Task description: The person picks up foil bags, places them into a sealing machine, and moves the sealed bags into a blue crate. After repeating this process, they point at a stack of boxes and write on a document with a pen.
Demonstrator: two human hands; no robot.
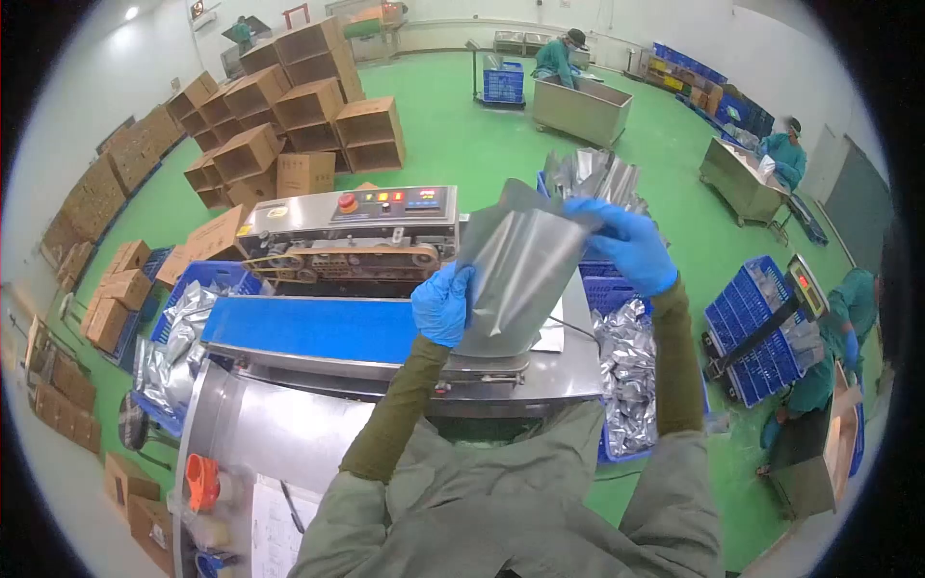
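A silver foil pouch (520,275) is held up between my two blue-gloved hands, over the right end of the sealing machine. My left hand (442,304) is closed on its left edge. At its upper right corner, my right hand (626,246) grips the foil with bent fingers. Behind and left of the pouch stands the sealing machine (337,214), with a red knob and lit displays. Its blue conveyor belt (308,328) runs to the left of my left hand. Upright foil pouches (599,175) stand in a blue crate just beyond my right hand.
Filled silver pouches (628,376) lie in a blue crate at right, others (178,332) in a crate at left. A steel side table (318,424) holds an orange tape dispenser (201,482) and papers (282,530). Cardboard boxes (371,130) and several people (561,60) are farther off.
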